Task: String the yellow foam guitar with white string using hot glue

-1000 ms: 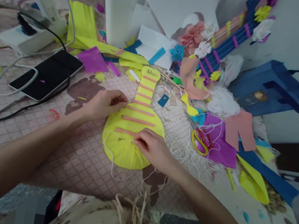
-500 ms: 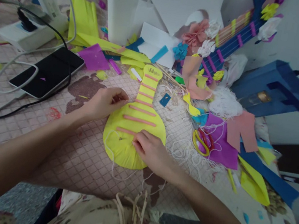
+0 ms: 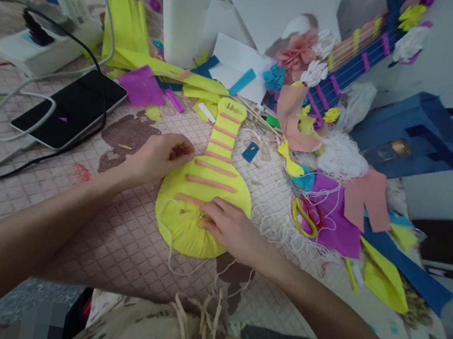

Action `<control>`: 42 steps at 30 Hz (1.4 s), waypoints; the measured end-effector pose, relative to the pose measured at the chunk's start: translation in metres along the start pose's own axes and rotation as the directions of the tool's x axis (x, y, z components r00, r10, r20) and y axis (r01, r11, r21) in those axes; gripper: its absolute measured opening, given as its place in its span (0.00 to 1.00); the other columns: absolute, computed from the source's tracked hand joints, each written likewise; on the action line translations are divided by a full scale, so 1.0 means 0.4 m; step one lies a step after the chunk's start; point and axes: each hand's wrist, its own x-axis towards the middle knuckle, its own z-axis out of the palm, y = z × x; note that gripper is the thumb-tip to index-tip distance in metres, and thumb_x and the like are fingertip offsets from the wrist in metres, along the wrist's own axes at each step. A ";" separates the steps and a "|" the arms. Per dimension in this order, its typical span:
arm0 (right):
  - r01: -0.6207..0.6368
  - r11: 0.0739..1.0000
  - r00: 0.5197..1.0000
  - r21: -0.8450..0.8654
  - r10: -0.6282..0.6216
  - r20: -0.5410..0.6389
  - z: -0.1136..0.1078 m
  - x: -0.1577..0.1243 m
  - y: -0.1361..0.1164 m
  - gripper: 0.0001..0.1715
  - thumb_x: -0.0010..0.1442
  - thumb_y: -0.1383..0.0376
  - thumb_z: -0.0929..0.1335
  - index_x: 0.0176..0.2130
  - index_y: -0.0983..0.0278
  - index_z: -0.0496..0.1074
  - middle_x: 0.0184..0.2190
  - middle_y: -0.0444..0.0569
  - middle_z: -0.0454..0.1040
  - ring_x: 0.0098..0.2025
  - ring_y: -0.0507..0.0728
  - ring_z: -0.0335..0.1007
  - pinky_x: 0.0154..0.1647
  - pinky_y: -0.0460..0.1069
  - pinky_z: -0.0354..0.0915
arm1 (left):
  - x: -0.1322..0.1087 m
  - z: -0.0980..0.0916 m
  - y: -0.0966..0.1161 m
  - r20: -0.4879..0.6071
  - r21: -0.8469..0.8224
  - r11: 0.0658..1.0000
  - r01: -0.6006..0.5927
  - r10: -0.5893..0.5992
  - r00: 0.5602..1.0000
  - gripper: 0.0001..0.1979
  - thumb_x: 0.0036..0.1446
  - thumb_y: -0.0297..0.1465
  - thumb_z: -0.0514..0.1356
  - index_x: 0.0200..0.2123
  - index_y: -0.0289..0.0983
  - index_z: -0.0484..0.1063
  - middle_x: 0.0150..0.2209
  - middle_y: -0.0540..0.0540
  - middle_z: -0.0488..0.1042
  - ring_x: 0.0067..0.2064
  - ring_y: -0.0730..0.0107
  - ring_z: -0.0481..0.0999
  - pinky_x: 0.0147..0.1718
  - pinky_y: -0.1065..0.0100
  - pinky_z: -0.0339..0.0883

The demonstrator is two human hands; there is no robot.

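A flat yellow paper guitar (image 3: 205, 189) lies on the table in front of me, with salmon strips across its neck and body. My left hand (image 3: 163, 155) is at the upper left edge of its round body, fingertips curled together; what they hold, if anything, is hidden. Low on the body, my right hand (image 3: 231, 226) pinches something small beside the lowest strip. Its fingers cover most of that. A white string (image 3: 170, 250) loops over the lower left of the body and onto the table. Left of the right fingertips, a small dark mark shows on the yellow paper.
Scissors (image 3: 305, 217) lie at the right on a purple sheet (image 3: 342, 231), near tangled white string (image 3: 341, 154). Behind stand a decorated blue guitar (image 3: 349, 68), a white cup (image 3: 183, 16) and a blue bag (image 3: 417, 133). A phone (image 3: 73, 107) and power strip (image 3: 32, 50) with cables occupy the left.
My right fingertips have shifted slightly, and a small spot at their tips shows more. My left hand stays almost where it was; the guitar has hardly moved.
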 end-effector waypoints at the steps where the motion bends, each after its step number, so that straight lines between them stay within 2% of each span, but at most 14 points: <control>1: -0.020 0.999 1.000 0.040 0.021 -0.022 0.000 -0.002 0.003 0.09 0.63 0.72 0.63 0.43 0.62 0.69 0.35 0.46 0.70 0.39 0.53 0.69 0.38 0.48 0.67 | 0.000 0.000 0.000 0.003 0.002 1.000 0.000 0.000 1.000 0.11 0.54 0.37 0.58 0.34 0.35 0.73 0.31 0.46 0.76 0.31 0.70 0.73 0.30 0.70 0.67; 3: -0.046 0.997 0.998 0.061 0.048 -0.044 0.002 -0.004 0.005 0.06 0.64 0.70 0.63 0.39 0.63 0.70 0.35 0.47 0.69 0.39 0.53 0.69 0.38 0.47 0.66 | -0.001 -0.001 0.001 0.006 0.006 1.000 0.003 -0.003 1.000 0.12 0.54 0.38 0.58 0.34 0.35 0.73 0.31 0.46 0.76 0.31 0.70 0.72 0.31 0.70 0.66; 6: -0.045 0.999 0.998 0.013 0.046 -0.038 0.007 0.001 0.002 0.09 0.65 0.70 0.62 0.35 0.64 0.70 0.34 0.47 0.69 0.37 0.53 0.68 0.37 0.47 0.66 | -0.001 -0.002 0.003 0.006 0.006 1.000 0.008 -0.008 1.000 0.12 0.54 0.38 0.57 0.34 0.35 0.73 0.31 0.45 0.76 0.31 0.69 0.73 0.31 0.70 0.67; 9: -0.005 0.999 0.999 -0.040 0.003 -0.038 0.019 0.002 0.002 0.11 0.65 0.72 0.60 0.34 0.64 0.69 0.33 0.47 0.68 0.35 0.53 0.66 0.36 0.47 0.66 | 0.000 -0.003 0.004 0.014 0.010 1.000 0.001 -0.001 1.000 0.11 0.54 0.37 0.57 0.34 0.35 0.73 0.32 0.45 0.76 0.31 0.69 0.73 0.31 0.70 0.67; 14: 0.042 0.996 0.997 -0.078 -0.046 -0.058 0.048 -0.009 0.008 0.11 0.66 0.72 0.60 0.35 0.64 0.68 0.35 0.48 0.69 0.39 0.54 0.66 0.41 0.49 0.66 | 0.001 -0.002 -0.005 0.020 0.041 0.999 -0.027 0.026 0.999 0.12 0.55 0.37 0.57 0.36 0.35 0.73 0.32 0.45 0.77 0.31 0.68 0.74 0.31 0.69 0.68; 19: 0.005 0.989 0.990 0.147 0.015 -0.137 0.017 -0.013 0.019 0.07 0.64 0.71 0.63 0.37 0.63 0.70 0.37 0.48 0.70 0.41 0.54 0.69 0.42 0.48 0.67 | 0.001 -0.002 -0.013 0.025 0.026 0.999 -0.020 0.020 0.999 0.11 0.56 0.36 0.56 0.38 0.36 0.73 0.34 0.44 0.77 0.34 0.66 0.76 0.33 0.67 0.69; 21: -0.026 0.972 0.960 0.233 0.090 -0.266 -0.022 -0.013 0.054 0.05 0.63 0.69 0.65 0.40 0.62 0.70 0.39 0.48 0.71 0.42 0.53 0.69 0.41 0.47 0.66 | 0.002 -0.002 -0.014 0.031 0.022 1.000 -0.019 0.018 0.999 0.11 0.56 0.36 0.56 0.37 0.36 0.72 0.34 0.44 0.78 0.34 0.66 0.76 0.33 0.67 0.69; 23: -0.108 0.969 0.887 0.221 0.194 -0.419 -0.062 -0.012 0.115 0.04 0.62 0.69 0.65 0.37 0.62 0.71 0.35 0.47 0.71 0.38 0.53 0.69 0.38 0.47 0.65 | 0.003 -0.003 -0.014 0.032 0.034 0.999 -0.022 0.021 0.999 0.10 0.56 0.36 0.56 0.37 0.37 0.72 0.34 0.44 0.78 0.34 0.66 0.76 0.32 0.68 0.69; 24: -0.180 0.963 0.848 0.201 0.256 -0.464 -0.079 -0.011 0.154 0.05 0.61 0.70 0.65 0.36 0.63 0.71 0.33 0.47 0.71 0.36 0.53 0.68 0.38 0.48 0.65 | 0.003 -0.003 -0.015 0.031 0.043 0.999 -0.023 0.022 0.999 0.10 0.56 0.36 0.56 0.37 0.36 0.72 0.33 0.44 0.78 0.33 0.66 0.76 0.32 0.68 0.69; 26: -0.275 0.945 0.808 0.177 0.327 -0.490 -0.099 -0.007 0.233 0.05 0.57 0.73 0.66 0.34 0.64 0.71 0.32 0.47 0.70 0.33 0.53 0.67 0.35 0.48 0.64 | 0.004 -0.003 -0.016 0.036 0.055 0.998 -0.024 0.022 0.999 0.11 0.56 0.36 0.56 0.37 0.36 0.73 0.33 0.44 0.78 0.33 0.66 0.76 0.32 0.69 0.68; 29: -0.347 0.927 0.800 0.144 0.372 -0.471 -0.097 0.006 0.328 0.06 0.54 0.73 0.66 0.34 0.65 0.70 0.34 0.48 0.69 0.32 0.53 0.67 0.36 0.49 0.64 | 0.005 -0.002 -0.018 0.046 0.055 0.998 -0.025 0.022 0.999 0.11 0.57 0.36 0.55 0.37 0.36 0.73 0.33 0.44 0.78 0.32 0.67 0.76 0.32 0.69 0.68; 33: -0.348 0.932 0.808 0.097 0.351 -0.474 -0.076 0.029 0.379 0.05 0.53 0.73 0.66 0.32 0.64 0.69 0.33 0.49 0.69 0.34 0.55 0.66 0.38 0.50 0.64 | 0.005 -0.003 -0.018 0.053 0.067 0.998 -0.015 0.011 0.999 0.11 0.57 0.36 0.55 0.37 0.35 0.73 0.34 0.45 0.78 0.33 0.67 0.76 0.32 0.69 0.68; 38: -0.349 0.930 0.798 0.117 0.360 -0.482 -0.081 0.028 0.350 0.04 0.57 0.71 0.64 0.32 0.63 0.67 0.30 0.47 0.69 0.33 0.56 0.66 0.37 0.51 0.63 | 0.003 -0.005 -0.011 0.049 0.063 0.998 -0.020 0.017 0.999 0.11 0.57 0.36 0.55 0.37 0.35 0.73 0.33 0.45 0.77 0.33 0.69 0.75 0.32 0.70 0.68; 42: -0.285 0.903 0.815 0.322 0.405 -0.414 -0.089 -0.010 0.239 0.08 0.61 0.68 0.63 0.41 0.62 0.68 0.30 0.45 0.71 0.31 0.53 0.68 0.33 0.48 0.64 | 0.002 -0.006 -0.005 0.048 0.079 0.997 -0.018 0.014 0.999 0.11 0.56 0.35 0.56 0.37 0.35 0.73 0.32 0.45 0.77 0.32 0.69 0.75 0.32 0.69 0.68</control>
